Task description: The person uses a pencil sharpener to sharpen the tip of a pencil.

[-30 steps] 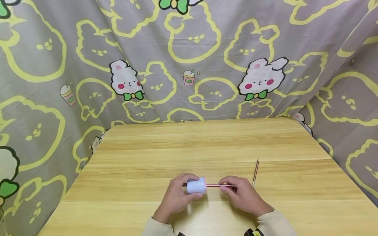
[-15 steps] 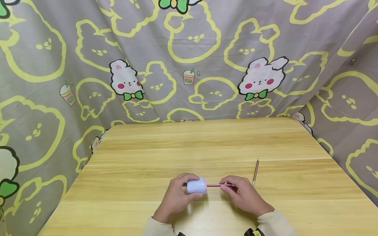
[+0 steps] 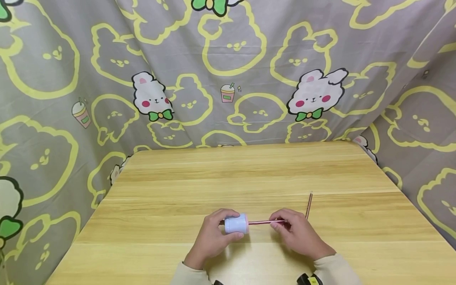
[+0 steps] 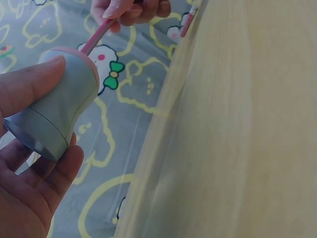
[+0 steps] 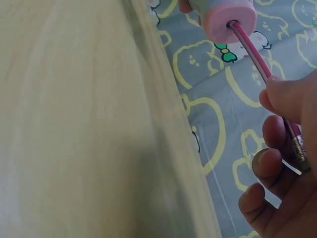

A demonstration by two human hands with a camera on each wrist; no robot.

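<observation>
My left hand (image 3: pixel 211 239) grips a light blue pencil sharpener (image 3: pixel 235 224), thumb on the near side and fingers round the far side. The sharpener lies sideways, its pink end (image 5: pixel 218 26) turned to the right. Into the hole in that end runs a dark red striped pencil (image 3: pixel 259 222); its tip is hidden inside. My right hand (image 3: pixel 299 233) pinches this pencil between thumb and index finger, and the other fingers curl loosely below. A metal band (image 5: pixel 298 148) near the pencil's back end shows in the right wrist view.
A second dark red pencil (image 3: pixel 309 204) lies on the wooden table (image 3: pixel 228 178), just beyond my right hand. Patterned grey curtain (image 3: pixel 228 63) hangs behind the table and along both sides.
My right hand has shifted slightly right, and more of the pencil shows between it and the sharpener. The pencil now slopes slightly up to the right. The left hand has barely moved.
</observation>
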